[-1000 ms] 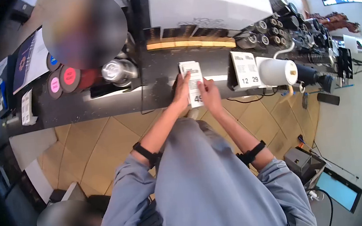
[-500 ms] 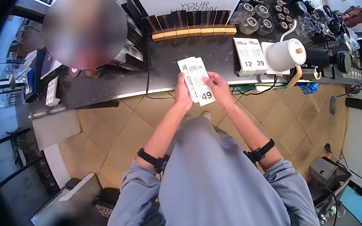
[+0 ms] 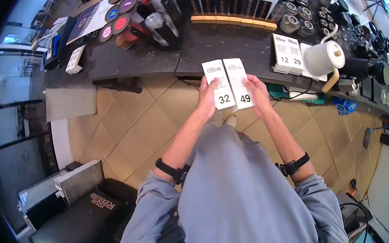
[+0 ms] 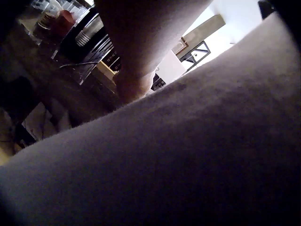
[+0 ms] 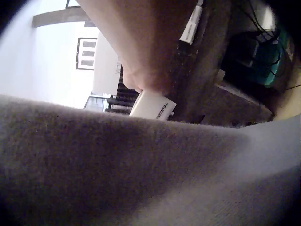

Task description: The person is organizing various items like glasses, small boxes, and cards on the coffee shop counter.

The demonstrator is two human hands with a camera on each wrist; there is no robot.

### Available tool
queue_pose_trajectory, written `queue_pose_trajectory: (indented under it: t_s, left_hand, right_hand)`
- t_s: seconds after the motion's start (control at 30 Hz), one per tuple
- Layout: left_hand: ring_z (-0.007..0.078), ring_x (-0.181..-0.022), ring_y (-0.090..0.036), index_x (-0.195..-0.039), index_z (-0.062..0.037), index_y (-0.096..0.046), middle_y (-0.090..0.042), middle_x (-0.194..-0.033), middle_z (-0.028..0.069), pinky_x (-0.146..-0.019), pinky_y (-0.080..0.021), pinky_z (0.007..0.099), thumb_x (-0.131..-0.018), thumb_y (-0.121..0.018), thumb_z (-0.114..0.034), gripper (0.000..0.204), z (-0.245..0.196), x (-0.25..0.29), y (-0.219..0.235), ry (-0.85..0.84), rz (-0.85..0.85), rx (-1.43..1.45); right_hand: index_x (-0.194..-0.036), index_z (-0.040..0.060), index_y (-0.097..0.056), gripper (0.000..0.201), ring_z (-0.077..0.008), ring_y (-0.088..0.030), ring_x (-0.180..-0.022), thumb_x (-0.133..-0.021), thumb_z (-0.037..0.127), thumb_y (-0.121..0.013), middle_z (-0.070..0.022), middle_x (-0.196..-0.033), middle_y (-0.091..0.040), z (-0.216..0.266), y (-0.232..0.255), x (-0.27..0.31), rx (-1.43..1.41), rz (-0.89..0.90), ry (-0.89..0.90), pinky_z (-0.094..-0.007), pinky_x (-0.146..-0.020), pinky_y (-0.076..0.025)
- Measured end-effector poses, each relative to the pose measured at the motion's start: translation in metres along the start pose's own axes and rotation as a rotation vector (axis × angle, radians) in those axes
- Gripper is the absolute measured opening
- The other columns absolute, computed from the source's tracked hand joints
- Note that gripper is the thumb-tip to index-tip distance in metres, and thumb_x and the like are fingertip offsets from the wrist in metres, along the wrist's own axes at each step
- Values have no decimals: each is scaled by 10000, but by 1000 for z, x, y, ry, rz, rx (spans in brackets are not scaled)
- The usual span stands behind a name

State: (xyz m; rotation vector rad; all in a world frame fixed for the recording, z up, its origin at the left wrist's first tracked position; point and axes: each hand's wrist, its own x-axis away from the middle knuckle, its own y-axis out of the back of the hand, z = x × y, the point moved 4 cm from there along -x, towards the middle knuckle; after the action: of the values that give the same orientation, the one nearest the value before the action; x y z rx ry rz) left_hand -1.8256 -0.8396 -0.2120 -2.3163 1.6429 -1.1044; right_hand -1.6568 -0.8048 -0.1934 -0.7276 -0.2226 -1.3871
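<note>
My left hand (image 3: 208, 97) grips a slim white box marked 32 (image 3: 219, 84), its thumb lying over the printed front. Beside it, my right hand (image 3: 257, 93) holds a matching white box marked 49 (image 3: 238, 82), thumb on its right edge. The two boxes stand side by side with their numbers toward me, in front of the counter edge. In the right wrist view, the end of a white box (image 5: 153, 106) with the word ESSENTIAL sticks out past the right hand (image 5: 146, 80). Sleeve cloth covers most of both wrist views, and the left hand's box is hidden in its own.
Two more white boxes, 12 (image 3: 284, 56) and 29 (image 3: 296, 58), stand on the dark counter (image 3: 209, 40) by a white gooseneck kettle (image 3: 324, 56). Behind are black packets on a wooden rack (image 3: 231, 22) and several lidded jars (image 3: 289, 23). Round colored lids (image 3: 122, 22) sit at the left.
The boxes, stacked one over the other before, are now apart, one in each hand, and the number 32 shows. The head view has shifted, bringing the colored lids back into sight.
</note>
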Motion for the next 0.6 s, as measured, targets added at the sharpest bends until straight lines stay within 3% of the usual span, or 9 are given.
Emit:
queue_pose_trajectory:
  t_s: [0.13,0.2,0.27,0.37,0.47,0.6]
  left_hand:
    - [223,-1130,-609,-1327,-111,-390,-576,-1255,115,-935,-542,380,-1037,-436,-245,322,-6,28,17,8,-72,70]
    - [221,-1136,-600,-1265,-118,-413,-573,-1256,103,-959,-521,392,-1050,-404,-356,321,-5,39,34,0,-123,147]
    - [220,-1147,-591,-1230,-119,-417,-569,-1261,103,-973,-506,400,-1046,-405,-406,341,-8,53,57,-67,-165,99]
    - [214,-1177,-554,-1314,-132,-376,-538,-1275,101,-989,-482,391,-1046,-402,-416,392,-20,78,89,-108,-200,131]
    - [209,-1190,-532,-1384,-148,-337,-513,-1291,97,-983,-481,382,-1041,-409,-425,446,-30,98,122,-157,-193,212]
    - [212,-1158,-550,-1400,-148,-322,-514,-1281,106,-950,-504,375,-1028,-426,-451,491,-54,128,174,-212,-316,263]
  right_hand:
    - [-1182,-18,-595,249,-90,-623,-850,-983,130,-577,-74,-979,-685,-23,-50,12,186,171,61,-246,-714,-510]
    - [-1177,-14,-625,258,-92,-608,-827,-976,142,-579,-73,-964,-695,-30,-67,26,362,83,182,-253,-714,-491]
    - [-1221,-9,-624,306,-118,-606,-835,-970,159,-576,-76,-1010,-690,-49,-89,35,415,140,130,-272,-751,-487]
    - [-1278,-14,-600,373,-174,-605,-919,-974,199,-570,-119,-1075,-656,-69,-117,44,540,210,200,-318,-833,-470]
    - [-1284,-12,-602,353,-134,-587,-951,-995,185,-555,-70,-1073,-631,-84,-157,51,676,311,171,-282,-854,-456]
    - [-1274,-5,-613,350,-150,-569,-952,-991,196,-568,-73,-1026,-594,-122,-218,58,715,437,193,-288,-866,-444]
